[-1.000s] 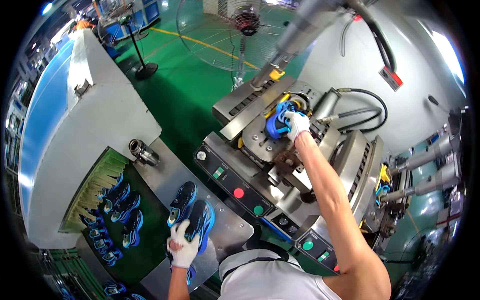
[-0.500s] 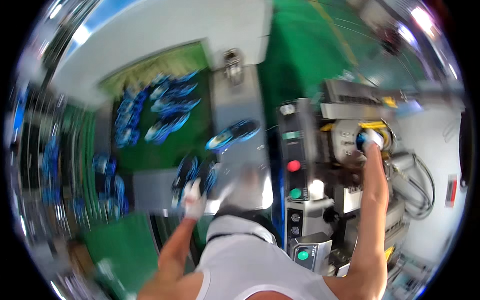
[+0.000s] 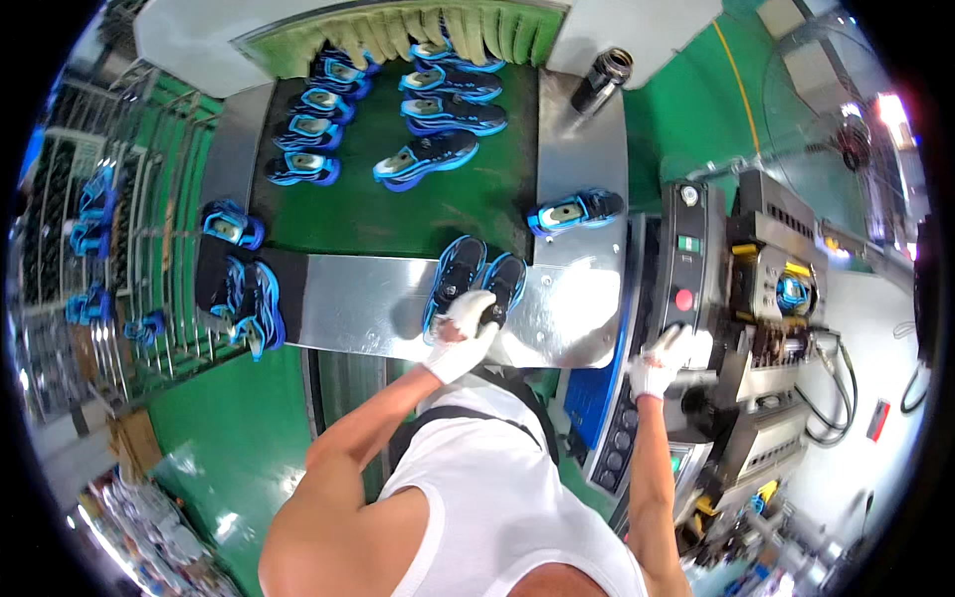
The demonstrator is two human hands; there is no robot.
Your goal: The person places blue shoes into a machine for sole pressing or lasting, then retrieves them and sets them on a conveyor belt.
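Note:
My left hand (image 3: 470,320), in a white glove, is closed on the heel end of a black-and-blue sneaker (image 3: 508,277) at the front metal ledge. Its mate, another black-and-blue sneaker (image 3: 459,267), lies just left of it, toe pointing away. My right hand (image 3: 668,360), also gloved, has its fingers stretched over the machine's control panel (image 3: 686,244), below a red button (image 3: 684,299). The hand covers that part of the panel. Farther right, a blue shoe (image 3: 792,292) sits in the machine's round opening, and neither hand touches it.
Rows of sneakers (image 3: 428,159) lie on a green conveyor belt (image 3: 348,219) before a fringed curtain (image 3: 398,35). A single sneaker (image 3: 577,211) and a metal flask (image 3: 603,82) stand on the right ledge. More shoes (image 3: 254,298) lie at left beside a wire rack (image 3: 179,229).
My right hand has drawn back from the machine's opening to the control panel, leaving the blue shoe there. My left hand now grips the pair's right sneaker. The view has turned.

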